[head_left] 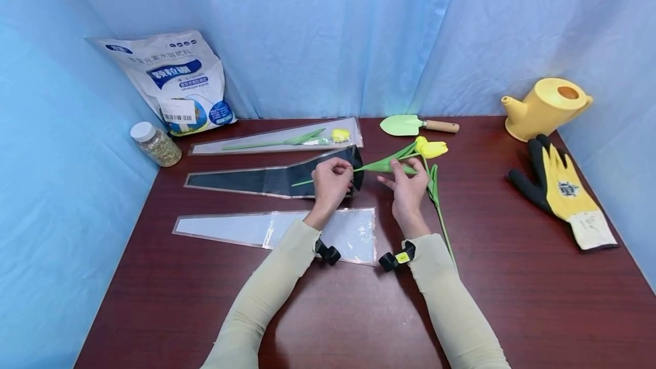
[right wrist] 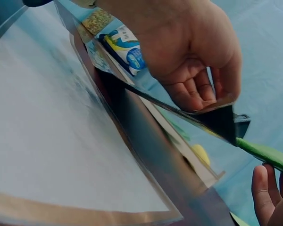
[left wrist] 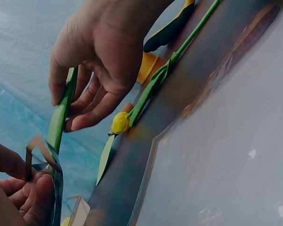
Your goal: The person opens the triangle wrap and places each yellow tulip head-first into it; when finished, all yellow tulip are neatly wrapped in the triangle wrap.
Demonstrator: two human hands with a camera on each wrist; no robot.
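One yellow tulip (head_left: 379, 165) is at the centre of what we see: its stem lies along the black flower sleeve (head_left: 279, 177), while its leaves and bloom stick out beyond the wide mouth. The right hand (head_left: 410, 189) has a narrow grip on it, thumb and fingers pinching the leafy part of the stem below the bloom — a spot that, we judge, steers the stalk and spares the petals. The left hand (head_left: 332, 182) has a narrow grip too, pinching the edge of the sleeve's mouth just beside the stem; we take that as a way to lift the film and keep a gap for the stalk.

Just beyond the right hand, a second tulip (head_left: 434, 187) lies on the table (head_left: 512, 312), its bloom close against the first, within easy reach. Behind the black sleeve, a pale sleeve (head_left: 277, 133) holds a third tulip (head_left: 340, 135); a white sleeve (head_left: 220, 232) lies nearest the person. All three point their wide ends to the right — the side, we note, where the loose flower lies.

Farther out we find a green-bladed trowel (head_left: 401, 125), a yellow watering can (head_left: 545, 107), a yellow-and-black work glove (head_left: 569, 187), a granular boron fertilizer bag (head_left: 174, 84) and a white-lidded jar (head_left: 163, 150), all set around the edges, apparently clear of the handwork.
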